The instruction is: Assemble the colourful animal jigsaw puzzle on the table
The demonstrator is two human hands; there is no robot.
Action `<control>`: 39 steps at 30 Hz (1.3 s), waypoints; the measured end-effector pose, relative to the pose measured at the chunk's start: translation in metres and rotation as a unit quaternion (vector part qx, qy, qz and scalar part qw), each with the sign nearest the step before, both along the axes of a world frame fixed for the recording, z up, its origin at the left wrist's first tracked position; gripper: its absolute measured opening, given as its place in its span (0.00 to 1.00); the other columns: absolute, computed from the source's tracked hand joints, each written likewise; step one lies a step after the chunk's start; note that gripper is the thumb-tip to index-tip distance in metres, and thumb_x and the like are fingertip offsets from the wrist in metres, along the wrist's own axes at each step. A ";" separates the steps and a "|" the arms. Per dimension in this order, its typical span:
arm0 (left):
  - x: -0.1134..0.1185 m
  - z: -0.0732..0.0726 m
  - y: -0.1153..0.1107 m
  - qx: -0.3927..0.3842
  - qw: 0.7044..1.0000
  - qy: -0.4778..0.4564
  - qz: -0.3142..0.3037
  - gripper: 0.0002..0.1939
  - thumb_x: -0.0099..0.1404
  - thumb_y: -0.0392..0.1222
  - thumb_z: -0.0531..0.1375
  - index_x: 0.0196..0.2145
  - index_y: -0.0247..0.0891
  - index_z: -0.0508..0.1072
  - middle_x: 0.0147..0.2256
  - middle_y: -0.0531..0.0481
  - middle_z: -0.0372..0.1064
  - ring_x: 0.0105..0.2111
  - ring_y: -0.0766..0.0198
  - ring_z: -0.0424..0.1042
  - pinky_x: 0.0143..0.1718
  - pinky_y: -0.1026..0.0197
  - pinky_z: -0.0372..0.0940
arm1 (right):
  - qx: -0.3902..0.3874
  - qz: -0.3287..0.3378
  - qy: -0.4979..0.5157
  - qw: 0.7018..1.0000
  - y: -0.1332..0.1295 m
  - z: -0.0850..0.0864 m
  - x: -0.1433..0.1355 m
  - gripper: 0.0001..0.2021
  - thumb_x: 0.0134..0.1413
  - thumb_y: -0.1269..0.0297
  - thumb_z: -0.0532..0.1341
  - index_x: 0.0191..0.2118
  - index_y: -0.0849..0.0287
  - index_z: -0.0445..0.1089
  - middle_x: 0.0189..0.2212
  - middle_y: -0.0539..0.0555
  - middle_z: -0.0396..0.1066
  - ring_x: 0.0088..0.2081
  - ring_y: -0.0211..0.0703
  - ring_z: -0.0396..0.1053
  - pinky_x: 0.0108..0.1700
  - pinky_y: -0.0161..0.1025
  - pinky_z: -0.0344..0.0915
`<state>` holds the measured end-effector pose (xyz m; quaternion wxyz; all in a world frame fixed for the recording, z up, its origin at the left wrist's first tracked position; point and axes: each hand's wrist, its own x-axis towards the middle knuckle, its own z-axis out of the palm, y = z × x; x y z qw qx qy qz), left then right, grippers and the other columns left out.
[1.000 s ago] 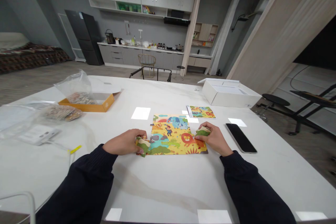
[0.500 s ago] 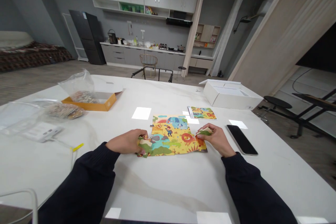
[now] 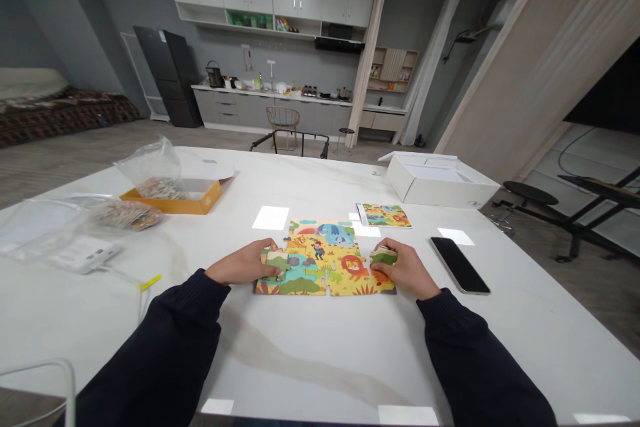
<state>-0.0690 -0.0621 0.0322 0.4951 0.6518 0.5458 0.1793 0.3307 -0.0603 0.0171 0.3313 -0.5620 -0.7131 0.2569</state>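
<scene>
A colourful jigsaw puzzle (image 3: 320, 253) with elephants, a lion and a crocodile lies on the white table in front of me. A narrow split shows at its lower edge, near the middle. My left hand (image 3: 247, 263) is closed at the puzzle's left side, pinching green and cream puzzle pieces (image 3: 276, 260) over it. At the right side, my right hand (image 3: 403, 267) grips a few green puzzle pieces (image 3: 384, 255) by the lion. Its fingers also rest near an orange part of the picture. How many pieces each hand has is hidden.
Behind the puzzle lies a picture card (image 3: 385, 215). A phone (image 3: 459, 265) is right of my right hand; a white box (image 3: 443, 180) stands farther back. Leftward are an orange box (image 3: 200, 199), a bag of pieces (image 3: 127, 212) and a white device with a cable (image 3: 90, 257).
My left hand's pieces now sit higher over the puzzle, baring its lower left corner. A split has appeared along the lower edge. My right hand has shifted slightly left, still holding its pieces.
</scene>
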 end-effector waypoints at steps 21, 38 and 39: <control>0.004 0.007 0.001 0.037 0.996 -0.073 0.042 0.32 0.52 0.50 0.71 0.50 0.36 0.67 0.37 0.45 0.76 0.31 0.56 0.77 0.19 0.65 0.66 | 0.008 0.019 0.085 0.996 -0.001 0.002 -0.006 0.14 0.53 0.52 0.69 0.38 0.54 0.67 0.35 0.54 0.77 0.40 0.52 0.77 0.45 0.46 0.70; 0.020 0.008 -0.003 0.046 0.985 -0.165 0.002 0.30 0.59 0.55 0.69 0.52 0.38 0.65 0.31 0.54 0.66 0.27 0.63 0.71 0.23 0.63 0.67 | -0.114 0.064 -0.008 0.991 -0.007 0.013 0.011 0.26 0.32 0.67 0.76 0.45 0.52 0.80 0.46 0.57 0.77 0.51 0.60 0.72 0.52 0.49 0.69; 0.020 0.007 -0.003 0.046 0.985 -0.165 0.002 0.30 0.59 0.55 0.68 0.52 0.38 0.65 0.31 0.55 0.66 0.27 0.64 0.70 0.23 0.63 0.67 | -0.117 0.060 -0.015 0.991 -0.008 0.013 0.011 0.28 0.31 0.66 0.76 0.46 0.53 0.80 0.47 0.58 0.77 0.52 0.60 0.72 0.53 0.50 0.69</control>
